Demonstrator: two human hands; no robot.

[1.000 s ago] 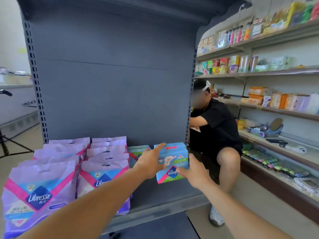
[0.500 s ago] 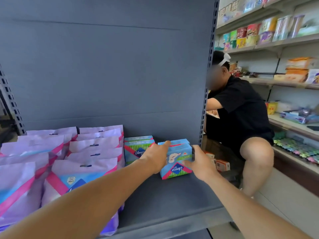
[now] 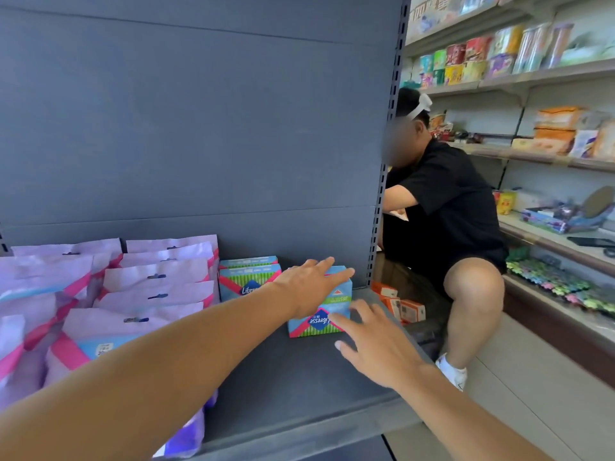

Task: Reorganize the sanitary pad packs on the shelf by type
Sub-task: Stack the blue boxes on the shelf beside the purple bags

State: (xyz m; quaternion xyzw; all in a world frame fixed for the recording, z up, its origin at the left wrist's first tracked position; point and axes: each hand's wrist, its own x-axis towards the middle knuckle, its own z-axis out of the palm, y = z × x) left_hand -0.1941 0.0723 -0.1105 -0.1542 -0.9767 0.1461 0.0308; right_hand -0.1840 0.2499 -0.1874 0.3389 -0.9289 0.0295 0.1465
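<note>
Blue pack (image 3: 327, 314) upside down on shelf (image 3: 299, 377), left hand (image 3: 311, 287) flat atop it, right hand (image 3: 372, 344) spread, touching its front.

You're in a small shop.
Snack-stocked wall shelves (image 3: 519, 74) and a grey retail shelving unit (image 3: 199, 128) surround you.
</note>
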